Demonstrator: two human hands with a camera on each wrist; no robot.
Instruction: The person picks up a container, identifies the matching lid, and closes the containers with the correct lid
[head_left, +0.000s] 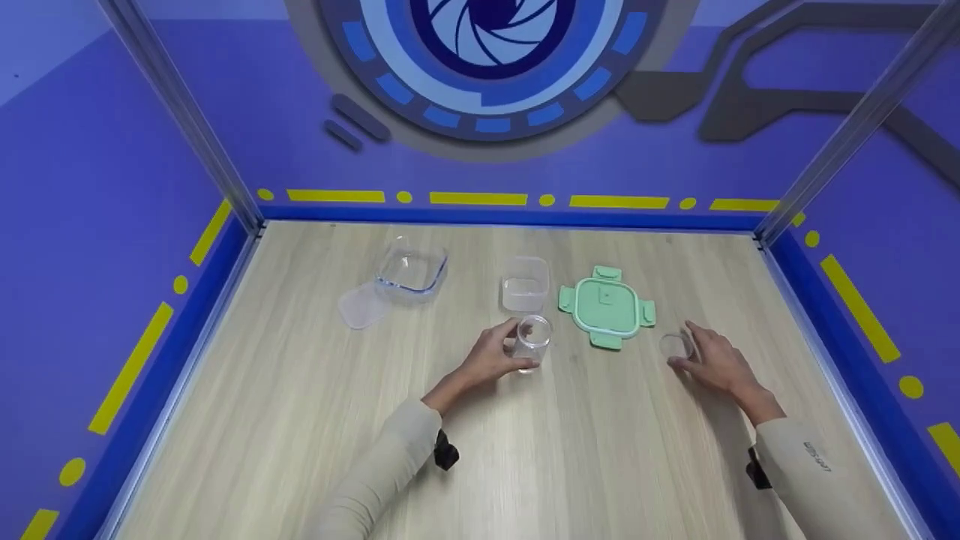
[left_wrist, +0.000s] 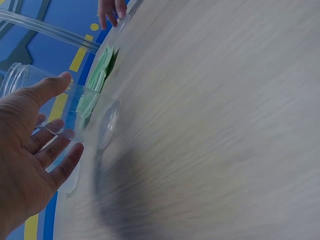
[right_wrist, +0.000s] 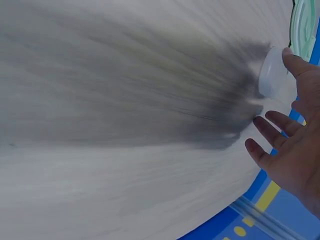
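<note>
My left hand (head_left: 491, 356) holds a clear plastic jar (head_left: 533, 339), thumb on one side and fingers on the other. The jar's mouth faces up, with no lid on it. In the left wrist view the jar's base (left_wrist: 109, 125) is close over the table, beside a shadow. My right hand (head_left: 718, 361) is around a clear round lid (head_left: 676, 346) on the table to the right. In the right wrist view the thumb is right at the edge of the round lid (right_wrist: 271, 73), and the other fingers are spread, fairly straight.
Behind the jar stands a small clear container (head_left: 526, 289). A green clip lid (head_left: 607, 307) lies between the hands. Farther left are a square glass container (head_left: 412, 281) and a translucent flat lid (head_left: 362, 306). Blue panels (head_left: 247, 142) wall the table (head_left: 300, 420).
</note>
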